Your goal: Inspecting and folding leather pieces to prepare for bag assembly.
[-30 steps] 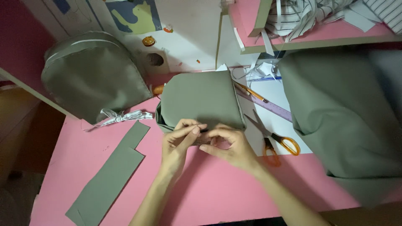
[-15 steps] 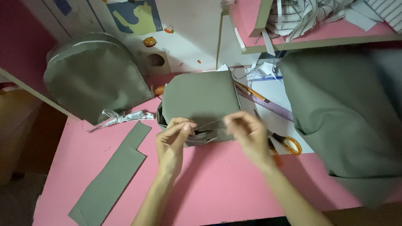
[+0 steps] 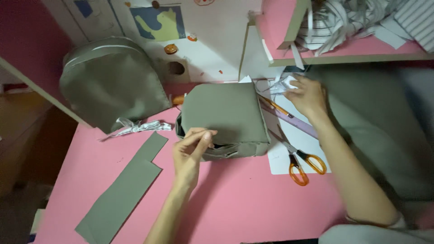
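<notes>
Your left hand (image 3: 192, 151) is pinching the olive fabric pouch's (image 3: 224, 118) open edge, centre frame. Your right hand (image 3: 306, 96), open, is reaching towards paper scraps (image 3: 282, 85), upper right. Hold that edge steady.

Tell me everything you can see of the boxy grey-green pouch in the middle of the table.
The grey-green pouch is a boxy, soft fabric piece lying on the pink table, its flat panel facing up. Its near edge gapes open, dark inside. The left hand pinches that near-left edge. The orange-handled scissors lie just right of it, apart.
</notes>
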